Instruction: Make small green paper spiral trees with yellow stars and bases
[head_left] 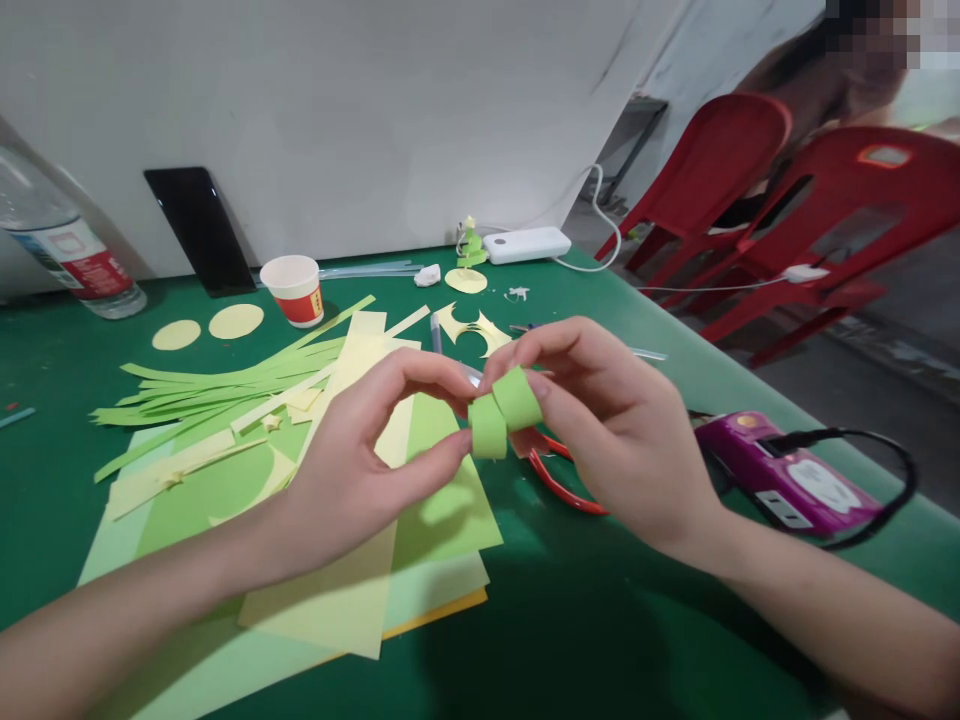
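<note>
A curled green paper strip, bent into two rounded loops, is held up in the middle of the view. My left hand pinches its left loop between thumb and fingers. On the other side, my right hand grips the right loop the same way. Below and to the left lie stacked sheets of green and pale yellow paper. Cut green paper strips are heaped across them. Scissors with red handles rest on the table, partly hidden behind my right hand.
On the green table stand a paper cup, a phone, a water bottle and a small paper tree. A purple device with a black cable lies right. Red chairs and a person are beyond the table.
</note>
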